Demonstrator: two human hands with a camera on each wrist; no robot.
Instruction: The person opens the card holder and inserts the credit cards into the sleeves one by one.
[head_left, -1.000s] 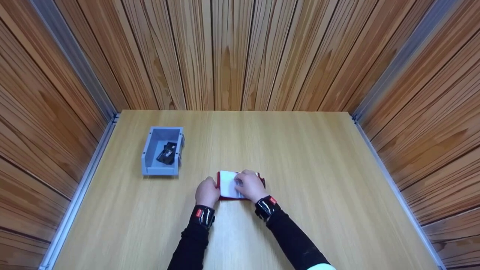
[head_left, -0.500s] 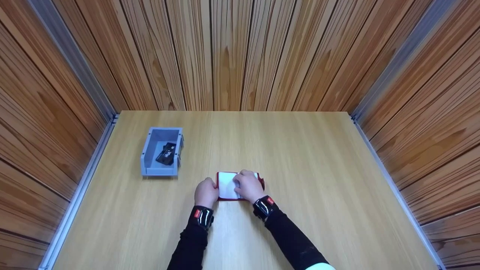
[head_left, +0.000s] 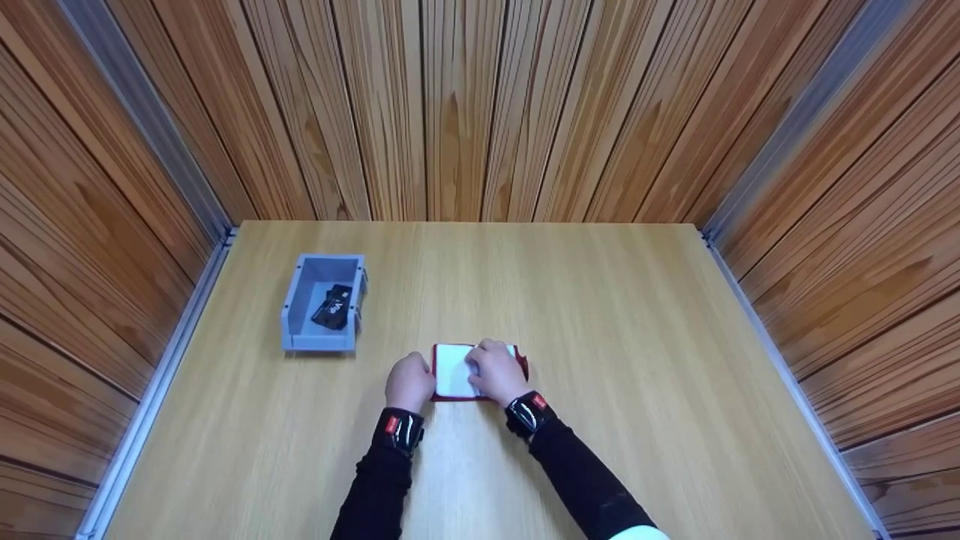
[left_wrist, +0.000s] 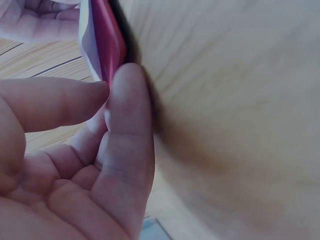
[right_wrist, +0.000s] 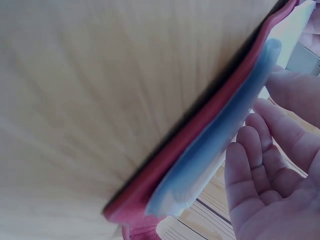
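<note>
Free rm R, bin (head_left: 319, 343) obst. L

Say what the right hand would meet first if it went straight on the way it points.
Most likely the white sheet over the red cover: the right hand is right up against it, though exact contact is hard to judge.

White leaf (head_left: 452, 370): right side vanishing behind the right hand (head_left: 499, 373) from above
Red cover (right_wrist: 212, 110): sliced by the top edge in both wrist views
Left hand (left_wrist: 95, 160): palm chopped at its own view's edge
Black packets (head_left: 332, 307): overlapping, small print unreadable
Black sleeves (head_left: 371, 495): both cut off at the bottom
Surface (right_wrist: 90, 100): grain blurred at both wrists
</note>
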